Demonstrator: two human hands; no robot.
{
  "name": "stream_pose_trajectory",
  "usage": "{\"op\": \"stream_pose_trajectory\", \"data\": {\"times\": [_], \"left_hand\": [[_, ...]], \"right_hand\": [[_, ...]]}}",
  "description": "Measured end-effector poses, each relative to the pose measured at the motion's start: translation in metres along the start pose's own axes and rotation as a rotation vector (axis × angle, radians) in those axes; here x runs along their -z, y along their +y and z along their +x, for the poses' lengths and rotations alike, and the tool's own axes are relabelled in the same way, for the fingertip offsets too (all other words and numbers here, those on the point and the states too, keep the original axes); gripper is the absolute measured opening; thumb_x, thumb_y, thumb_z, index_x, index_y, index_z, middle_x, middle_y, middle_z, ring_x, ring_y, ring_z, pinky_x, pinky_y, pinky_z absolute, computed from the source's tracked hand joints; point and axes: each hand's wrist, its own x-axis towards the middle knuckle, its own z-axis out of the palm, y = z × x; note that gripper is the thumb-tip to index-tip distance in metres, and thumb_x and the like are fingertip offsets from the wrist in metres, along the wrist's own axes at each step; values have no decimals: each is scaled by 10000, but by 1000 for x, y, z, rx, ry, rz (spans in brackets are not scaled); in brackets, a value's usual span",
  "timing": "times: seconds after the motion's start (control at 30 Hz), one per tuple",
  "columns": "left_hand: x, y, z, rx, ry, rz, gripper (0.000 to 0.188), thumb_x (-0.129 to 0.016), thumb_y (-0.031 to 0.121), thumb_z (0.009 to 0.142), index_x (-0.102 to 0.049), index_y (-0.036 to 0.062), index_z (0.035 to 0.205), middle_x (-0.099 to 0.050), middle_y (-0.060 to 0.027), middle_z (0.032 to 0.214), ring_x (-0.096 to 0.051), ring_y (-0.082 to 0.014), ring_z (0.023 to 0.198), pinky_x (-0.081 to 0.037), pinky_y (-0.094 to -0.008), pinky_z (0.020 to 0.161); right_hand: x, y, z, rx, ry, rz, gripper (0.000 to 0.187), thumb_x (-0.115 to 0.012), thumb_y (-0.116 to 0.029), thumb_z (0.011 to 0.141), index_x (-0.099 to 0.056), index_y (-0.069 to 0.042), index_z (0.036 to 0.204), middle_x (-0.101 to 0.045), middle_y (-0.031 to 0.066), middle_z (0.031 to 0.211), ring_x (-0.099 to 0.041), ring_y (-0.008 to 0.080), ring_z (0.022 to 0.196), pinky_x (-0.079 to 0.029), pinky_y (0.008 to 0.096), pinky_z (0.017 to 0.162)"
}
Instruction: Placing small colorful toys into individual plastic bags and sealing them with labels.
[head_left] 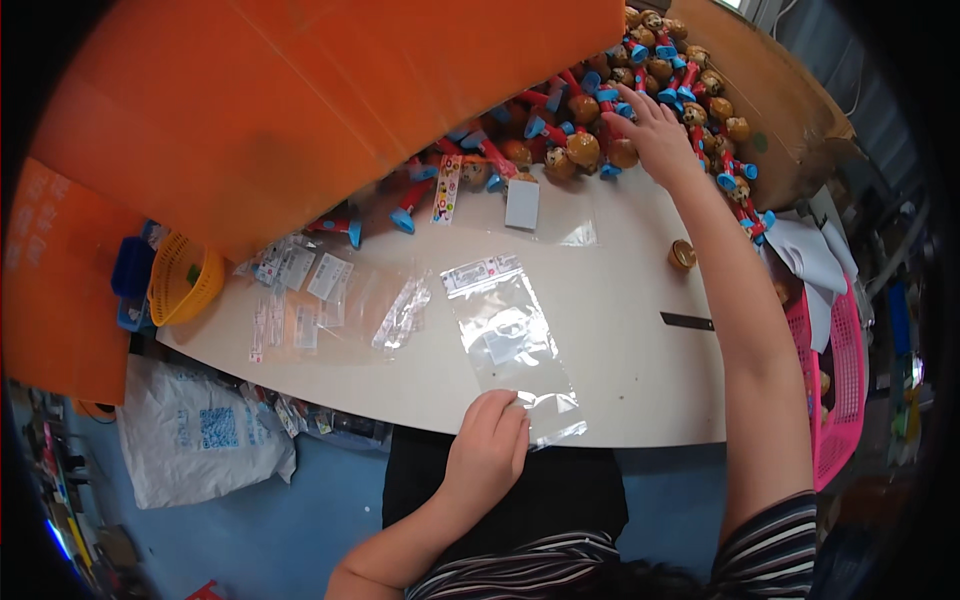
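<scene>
My left hand [487, 440] pinches the near end of a clear plastic bag [548, 370], which lies flat on the table with a printed header at its far end and a small white card showing through it. Over the heap of small toy figures [583, 150], with brown round heads, red bodies and blue bases, my right hand [655, 135] reaches out. Its fingers are spread, with the tips close to a toy; I cannot tell whether they touch it. A stack of small white cards [522, 204] and a colourful sticker strip [446, 190] lie in front of the heap.
More clear bags [335, 300] lie left. A dark blade-like strip [687, 321] and a small golden round object [682, 255] sit right. An orange board [300, 90] overhangs the far left. A yellow basket [187, 280] and a pink basket [840, 380] stand at the sides.
</scene>
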Motion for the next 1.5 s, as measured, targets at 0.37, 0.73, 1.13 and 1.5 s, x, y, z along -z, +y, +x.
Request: {"op": "stream_pose_trajectory", "data": {"times": [0.37, 0.73, 1.13, 1.5], "left_hand": [[0, -15, 19, 46, 120, 63, 166, -712, -32, 732, -620, 4, 865, -613, -137, 937, -608, -326, 870, -498, -401, 767], [-18, -19, 37, 140, 154, -7, 155, -694, -41, 761, -606, 3, 881, -605, -137, 839, -622, -301, 721, -503, -373, 635], [-11, -10, 34, 104, 182, -209, 122, -660, -19, 808, -584, -5, 902, -578, -137, 826, -597, -308, 716, -497, -372, 649], [-7, -1, 38, -50, 171, -115, 126, -674, -9, 799, -590, 10, 892, -592, -128, 834, -589, -315, 756, -488, -384, 679]], "right_hand": [[-21, 12, -25, -249, -259, 143, 311, -701, -138, 789, -662, -148, 1097, -550, 92, 1237, -553, 308, 1130, -506, 406, 887], [186, -151, -149, -419, -541, 1298, 196, -553, -78, 948, -610, 5, 1116, -593, 73, 787, -570, 130, 695, -457, 267, 636], [177, -209, -200, -451, -117, 1079, 270, -726, -7, 820, -672, 3, 1084, -600, 122, 861, -592, 232, 708, -495, 312, 617], [174, -209, -204, -1281, -145, 1783, 200, -637, -32, 925, -624, 30, 1115, -594, 56, 947, -490, 58, 567, -406, 198, 540]]}}
